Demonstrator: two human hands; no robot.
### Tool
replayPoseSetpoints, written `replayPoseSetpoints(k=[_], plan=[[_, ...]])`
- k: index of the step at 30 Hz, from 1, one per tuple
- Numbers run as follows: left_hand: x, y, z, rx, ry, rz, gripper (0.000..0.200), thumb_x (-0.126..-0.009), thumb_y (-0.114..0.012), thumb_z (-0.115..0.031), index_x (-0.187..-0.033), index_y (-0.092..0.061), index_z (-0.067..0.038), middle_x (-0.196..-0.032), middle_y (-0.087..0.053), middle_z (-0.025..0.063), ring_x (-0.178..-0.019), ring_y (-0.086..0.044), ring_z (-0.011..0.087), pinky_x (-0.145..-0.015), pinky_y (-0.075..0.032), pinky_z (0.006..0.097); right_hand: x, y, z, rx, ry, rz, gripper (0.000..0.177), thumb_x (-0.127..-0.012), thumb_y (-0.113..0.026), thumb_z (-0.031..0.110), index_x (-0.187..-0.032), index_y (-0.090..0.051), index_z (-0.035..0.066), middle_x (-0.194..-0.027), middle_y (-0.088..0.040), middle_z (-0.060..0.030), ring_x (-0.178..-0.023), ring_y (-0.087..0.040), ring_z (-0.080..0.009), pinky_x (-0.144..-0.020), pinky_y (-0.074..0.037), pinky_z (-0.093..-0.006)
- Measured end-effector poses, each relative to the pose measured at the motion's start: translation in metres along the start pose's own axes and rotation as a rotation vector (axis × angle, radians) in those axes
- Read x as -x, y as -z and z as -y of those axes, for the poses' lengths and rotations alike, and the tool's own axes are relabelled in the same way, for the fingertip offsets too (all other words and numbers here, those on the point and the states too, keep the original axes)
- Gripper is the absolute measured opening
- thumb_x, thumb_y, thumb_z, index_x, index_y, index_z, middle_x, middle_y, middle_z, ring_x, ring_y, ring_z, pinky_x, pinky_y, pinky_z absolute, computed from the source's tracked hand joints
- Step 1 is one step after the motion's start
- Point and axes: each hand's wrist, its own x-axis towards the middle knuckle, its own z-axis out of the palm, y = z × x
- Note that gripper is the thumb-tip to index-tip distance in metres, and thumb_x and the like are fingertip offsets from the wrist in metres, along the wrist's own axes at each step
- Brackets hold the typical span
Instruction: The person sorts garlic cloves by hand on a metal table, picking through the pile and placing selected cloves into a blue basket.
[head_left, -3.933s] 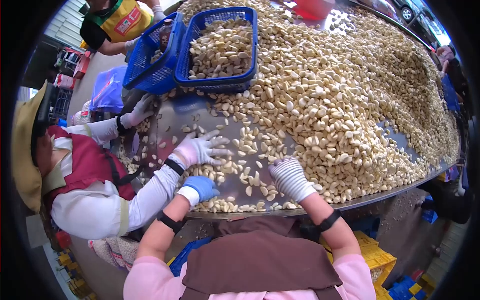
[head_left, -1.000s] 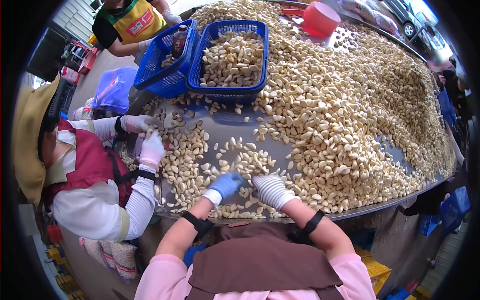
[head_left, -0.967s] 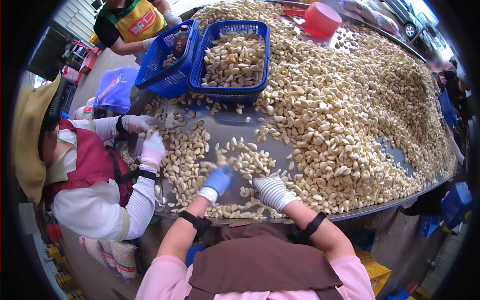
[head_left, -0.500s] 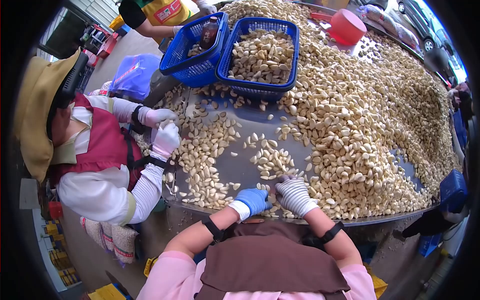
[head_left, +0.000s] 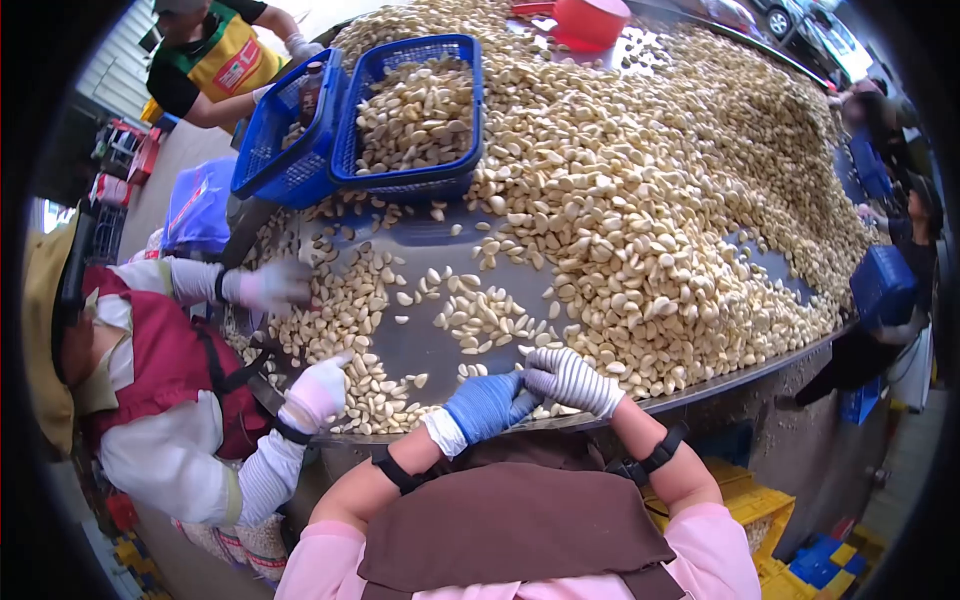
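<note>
My left hand (head_left: 487, 405), in a blue glove, and my right hand (head_left: 572, 382), in a grey-and-white striped glove, meet at the near edge of the metal table (head_left: 405, 345). Their fingers are curled together; whatever is between them is hidden. Just beyond lies a small spread of cream-coloured peeled garlic cloves (head_left: 490, 318). A large heap of garlic cloves (head_left: 640, 250) rises ahead and to the right of my right hand.
A blue basket (head_left: 405, 184) of cloves stands at the back left, beside another blue basket (head_left: 285, 165) containing a brown bottle (head_left: 311, 92). A co-worker's gloved hand (head_left: 318, 390) is at left. Behind the heap sits a red container (head_left: 590, 25). Yellow crates (head_left: 740, 500) stand lower right.
My hands have come closer together, left fingers now against the right. The co-worker's hands at left have moved apart. The view has turned, shifting the baskets leftward.
</note>
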Motion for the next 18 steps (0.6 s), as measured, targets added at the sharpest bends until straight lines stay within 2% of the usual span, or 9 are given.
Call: replayPoseSetpoints(k=[2, 4, 8, 10, 12, 14, 15, 16, 18], plan=[[-0.004, 0.008, -0.004, -0.042, 0.001, -0.009, 0.041, -0.094, -0.052, -0.048, -0.104, -0.062, -0.01, -0.076, -0.067, 0.0152, -0.07, -0.066, 0.0367, -0.062, -0.051, 0.0456, -0.002, -0.003, 0.002, -0.192, -0.02, -0.066, 0.024, -0.091, -0.055, 0.022, -0.083, -0.062, 0.0, -0.069, -0.058, -0.0041, -0.067, -0.054, -0.0127, -0.064, -0.046, -0.0305], [-0.008, 0.011, -0.004, -0.1, -0.057, -0.217, 0.036, -0.093, -0.056, -0.044, -0.102, -0.063, -0.011, -0.074, -0.067, 0.0141, -0.068, -0.065, 0.0365, -0.06, -0.052, 0.0439, -0.004, -0.007, 0.003, -0.392, -0.024, -0.118, 0.024, -0.091, -0.054, 0.022, -0.083, -0.061, 0.0, -0.073, -0.059, -0.001, -0.069, -0.053, -0.0108, -0.063, -0.045, -0.0288], [-0.02, 0.011, -0.002, -0.14, -0.161, -0.408, 0.034, -0.092, -0.058, -0.043, -0.101, -0.063, -0.012, -0.075, -0.066, 0.013, -0.069, -0.065, 0.0354, -0.06, -0.052, 0.043, -0.01, -0.024, -0.009, -1.091, -0.103, -0.214, 0.02, -0.094, -0.054, 0.027, -0.088, -0.062, 0.01, -0.076, -0.056, 0.005, -0.065, -0.047, -0.0058, -0.059, -0.041, -0.0232], [-0.029, 0.018, 0.001, -0.071, -0.168, -0.418, 0.037, -0.09, -0.061, -0.045, -0.1, -0.062, -0.009, -0.077, -0.066, 0.0144, -0.071, -0.065, 0.0358, -0.061, -0.052, 0.0428, 0.009, -0.011, 0.015, -1.109, -0.194, -0.354, 0.024, -0.094, -0.055, 0.03, -0.085, -0.062, 0.009, -0.073, -0.054, 0.0058, -0.062, -0.047, -0.006, -0.057, -0.041, -0.023], [-0.042, 0.028, 0.022, 0.052, 0.137, -0.508, 0.04, -0.089, -0.064, -0.045, -0.104, -0.063, -0.008, -0.079, -0.068, 0.0151, -0.073, -0.067, 0.0335, -0.064, -0.053, 0.041, 0.045, 0.021, 0.006, -0.291, -0.052, -0.259, 0.035, -0.093, -0.056, 0.039, -0.085, -0.065, 0.006, -0.072, -0.063, -0.0019, -0.062, -0.057, -0.0134, -0.057, -0.046, -0.0287], [-0.047, 0.037, 0.05, -0.038, 0.311, -0.536, 0.042, -0.089, -0.066, -0.042, -0.113, -0.063, -0.008, -0.083, -0.07, 0.0155, -0.075, -0.068, 0.0314, -0.067, -0.054, 0.0387, 0.098, 0.054, 0.024, 0.594, -0.314, -0.002, 0.038, -0.088, -0.061, 0.041, -0.097, -0.07, 0.005, -0.088, -0.07, -0.0158, -0.08, -0.067, -0.0281, -0.068, -0.053, -0.038], [-0.048, 0.043, 0.047, 0.012, 0.3, -0.432, 0.045, -0.088, -0.068, -0.037, -0.124, -0.06, -0.01, -0.087, -0.071, 0.0147, -0.078, -0.069, 0.0292, -0.069, -0.054, 0.0371, 0.124, 0.058, 0.002, 0.773, -0.27, -0.086, 0.039, -0.087, -0.06, 0.043, -0.09, -0.072, 0.006, -0.084, -0.069, -0.0175, -0.078, -0.067, -0.031, -0.068, -0.053, -0.0402], [-0.054, 0.035, 0.042, 0.02, 0.299, -0.426, 0.045, -0.088, -0.068, -0.037, -0.124, -0.06, -0.01, -0.087, -0.071, 0.0147, -0.078, -0.069, 0.0292, -0.069, -0.054, 0.0371, 0.138, 0.055, -0.002, 0.951, -0.221, -0.164, 0.041, -0.086, -0.06, 0.045, -0.084, -0.073, 0.007, -0.079, -0.068, -0.0193, -0.076, -0.067, -0.0339, -0.068, -0.053, -0.0423], [-0.072, 0.008, 0.018, 0.156, -0.01, -0.273, 0.048, -0.088, -0.066, -0.039, -0.127, -0.058, -0.011, -0.09, -0.071, 0.0158, -0.081, -0.069, 0.0312, -0.072, -0.054, 0.0393, 0.144, 0.069, 0.015, 1.073, -0.432, -0.069, 0.041, -0.086, -0.06, 0.045, -0.084, -0.072, 0.006, -0.069, -0.068, -0.0145, -0.067, -0.067, -0.0335, -0.067, -0.053, -0.0419]])
